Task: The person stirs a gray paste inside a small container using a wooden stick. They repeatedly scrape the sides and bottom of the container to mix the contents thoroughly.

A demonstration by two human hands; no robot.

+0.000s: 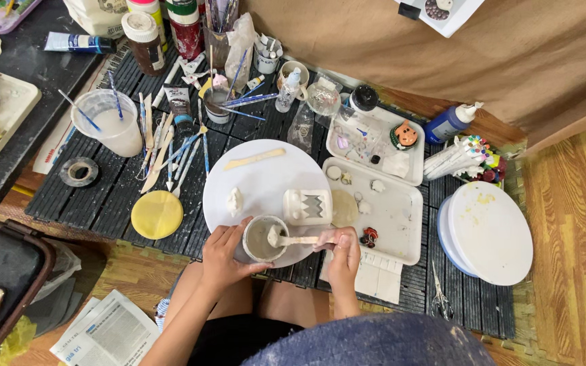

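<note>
Left hand wrapped around a small grey cup at the near edge of the round white board, steadying it; right hand pinched on the handle of a wooden stick whose tip sits inside the cup, in pale grey paste. Step in hand looks like stirring or scooping paste; the white zigzag-cut clay piece lies just beyond the cup on the board, a small clay lump to its left; any next lift of the stick would call for a level, loaded tip and a firm hold on the cup, my judgement only.
</note>
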